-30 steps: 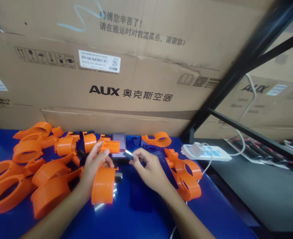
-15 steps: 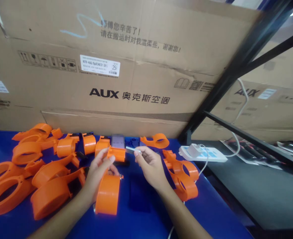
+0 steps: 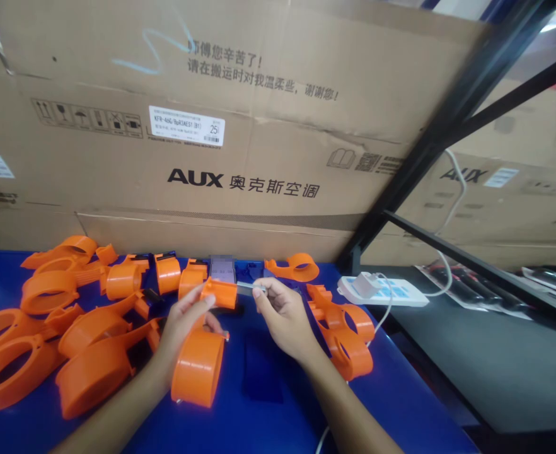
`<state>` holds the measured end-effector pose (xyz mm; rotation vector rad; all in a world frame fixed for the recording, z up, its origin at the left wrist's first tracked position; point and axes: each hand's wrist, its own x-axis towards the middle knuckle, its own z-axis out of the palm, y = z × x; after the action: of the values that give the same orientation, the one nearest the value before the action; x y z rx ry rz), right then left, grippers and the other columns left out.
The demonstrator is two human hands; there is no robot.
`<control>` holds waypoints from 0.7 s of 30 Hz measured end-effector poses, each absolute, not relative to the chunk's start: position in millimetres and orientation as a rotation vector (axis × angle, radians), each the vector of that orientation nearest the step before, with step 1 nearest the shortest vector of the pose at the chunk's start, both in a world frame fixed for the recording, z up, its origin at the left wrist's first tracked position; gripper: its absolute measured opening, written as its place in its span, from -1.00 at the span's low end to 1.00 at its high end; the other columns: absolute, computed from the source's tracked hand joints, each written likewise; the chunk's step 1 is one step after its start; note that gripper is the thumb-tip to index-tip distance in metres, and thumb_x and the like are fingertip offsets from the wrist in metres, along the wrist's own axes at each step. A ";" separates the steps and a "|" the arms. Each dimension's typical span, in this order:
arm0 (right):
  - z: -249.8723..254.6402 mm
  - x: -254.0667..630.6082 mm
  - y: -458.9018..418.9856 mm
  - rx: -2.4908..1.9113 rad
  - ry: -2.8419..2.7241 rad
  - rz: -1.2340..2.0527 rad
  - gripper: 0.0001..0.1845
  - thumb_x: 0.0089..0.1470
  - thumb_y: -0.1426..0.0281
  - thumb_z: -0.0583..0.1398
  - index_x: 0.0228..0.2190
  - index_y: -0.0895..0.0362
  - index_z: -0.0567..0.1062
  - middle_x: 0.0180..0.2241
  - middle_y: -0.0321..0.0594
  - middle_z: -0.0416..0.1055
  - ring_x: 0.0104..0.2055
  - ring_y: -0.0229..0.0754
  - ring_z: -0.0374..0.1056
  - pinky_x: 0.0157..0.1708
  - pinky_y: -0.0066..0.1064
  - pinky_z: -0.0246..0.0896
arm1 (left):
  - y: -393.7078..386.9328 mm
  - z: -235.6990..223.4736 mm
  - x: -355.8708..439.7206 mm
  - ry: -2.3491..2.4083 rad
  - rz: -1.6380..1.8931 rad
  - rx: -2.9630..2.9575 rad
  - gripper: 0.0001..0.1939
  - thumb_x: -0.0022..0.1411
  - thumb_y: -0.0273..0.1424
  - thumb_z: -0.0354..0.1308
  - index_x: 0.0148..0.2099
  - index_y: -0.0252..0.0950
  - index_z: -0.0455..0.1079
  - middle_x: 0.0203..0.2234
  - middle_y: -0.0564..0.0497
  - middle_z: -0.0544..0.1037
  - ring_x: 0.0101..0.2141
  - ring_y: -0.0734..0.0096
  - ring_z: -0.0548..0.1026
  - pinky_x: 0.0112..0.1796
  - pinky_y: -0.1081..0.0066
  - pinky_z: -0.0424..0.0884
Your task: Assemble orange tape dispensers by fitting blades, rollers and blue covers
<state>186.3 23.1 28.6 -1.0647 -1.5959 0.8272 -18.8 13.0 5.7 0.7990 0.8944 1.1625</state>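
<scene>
My left hand (image 3: 189,313) is closed around an orange plastic tape dispenser (image 3: 197,372), whose round hub hangs below the fingers and whose narrower end points right. Between the thumb and fingers of my right hand (image 3: 280,309) is a thin metal blade (image 3: 246,288) with a toothed edge. The blade's left tip meets the right side of the dispenser's narrow end; whether it sits inside a slot I cannot tell. Just behind the hands stands a phone-like device (image 3: 222,268) with a lit screen.
Several more orange dispensers (image 3: 96,375) crowd the left of the blue table (image 3: 301,422), some with black parts. Others (image 3: 351,334) lie at the right. A white power strip (image 3: 384,291) with a plug and cable sits beside a black metal frame (image 3: 410,151). A large cardboard box (image 3: 259,126) stands behind.
The metal blade has turned level and come up against the dispenser's end. My left hand has moved slightly right with the dispenser; the view has shifted a little.
</scene>
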 end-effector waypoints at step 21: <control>25.5 174.5 19.2 -1.029 -1.531 0.913 -0.77 0.33 0.21 0.17 -0.20 0.11 0.51 -0.55 -0.39 0.29 -0.49 -0.27 0.19 -0.42 -0.42 0.12 | 7.7 2.5 -15.6 0.925 1.162 0.885 -0.40 0.20 -0.10 0.34 0.17 -0.35 0.42 -0.60 -0.02 0.62 -0.61 0.36 0.56 -0.55 0.52 0.38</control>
<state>174.5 19.2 25.5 -1.0293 -1.5314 0.9128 -15.6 7.7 2.5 0.8849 0.9253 1.1622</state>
